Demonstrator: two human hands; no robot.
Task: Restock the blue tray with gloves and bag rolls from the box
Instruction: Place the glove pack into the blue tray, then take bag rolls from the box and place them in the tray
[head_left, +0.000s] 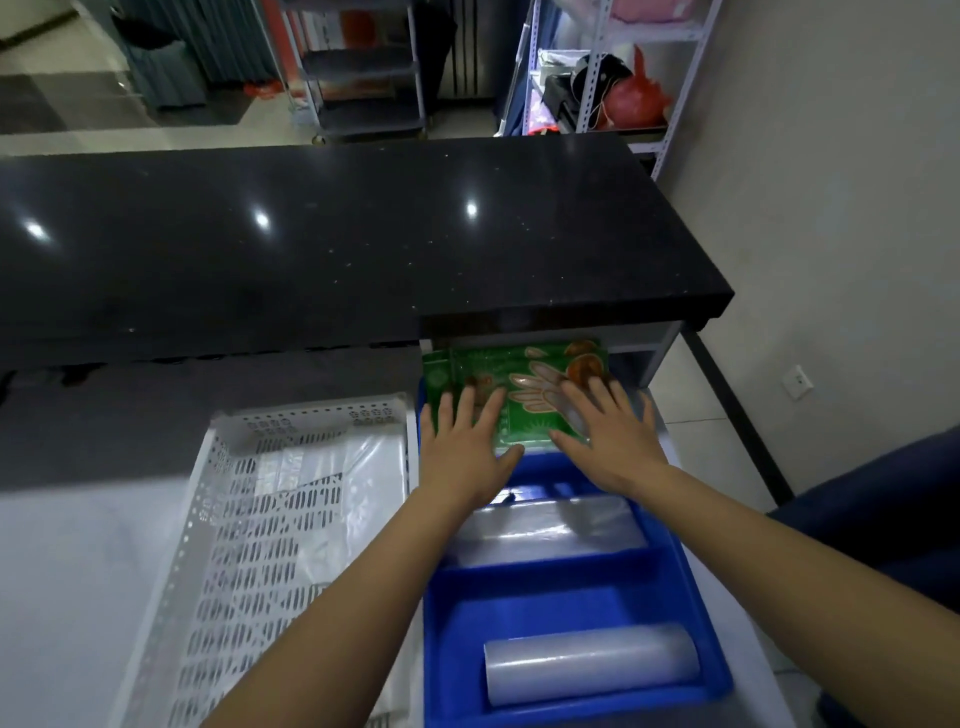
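Glove packs being pressed into the far compartment of the blue tray (696, 582).
Left hand (462, 447) and right hand (608, 436) lie flat, fingers spread, on the green glove packs (524, 395); two bag rolls (587, 662) fill nearer compartments. Next, likely fetching more from the white box (218, 519).

Both bare forearms reach up from the lower frame toward its centre. The left hand (464, 441) and right hand (608, 434) lie palm-down, side by side, fingers spread flat and pointing away.
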